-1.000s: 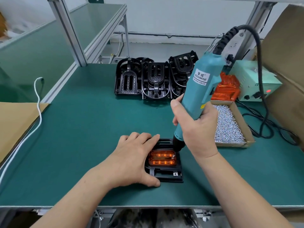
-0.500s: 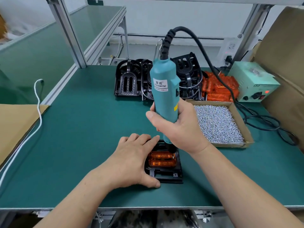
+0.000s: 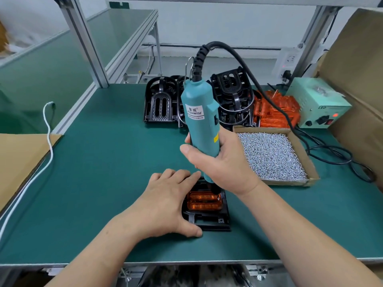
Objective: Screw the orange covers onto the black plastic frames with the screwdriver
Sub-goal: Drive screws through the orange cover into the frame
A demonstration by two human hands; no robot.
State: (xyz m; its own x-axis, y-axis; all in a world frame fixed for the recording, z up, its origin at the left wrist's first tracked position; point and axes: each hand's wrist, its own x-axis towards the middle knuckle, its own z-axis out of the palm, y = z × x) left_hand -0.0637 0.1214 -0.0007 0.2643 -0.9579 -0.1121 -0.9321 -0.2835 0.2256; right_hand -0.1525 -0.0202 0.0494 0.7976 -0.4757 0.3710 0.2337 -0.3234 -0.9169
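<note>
A black plastic frame (image 3: 209, 221) lies on the green mat near the front edge, with an orange cover (image 3: 204, 201) seated in it. My left hand (image 3: 167, 204) lies over the frame's left side, fingers along its far edge and thumb at its front edge, holding it down. My right hand (image 3: 223, 164) grips a teal electric screwdriver (image 3: 201, 121) upright, its tip down at the cover's far right corner. The bit itself is hidden behind my hand.
Several black frames (image 3: 159, 102) stand at the back of the mat beside a pile of orange covers (image 3: 275, 110). A cardboard tray of screws (image 3: 271, 156) sits right of my hand. A power supply box (image 3: 317, 104), its cables and large cartons are at the right.
The screwdriver swung from tilting right to upright and shifted left over the cover's far edge. My left hand stayed on the frame.
</note>
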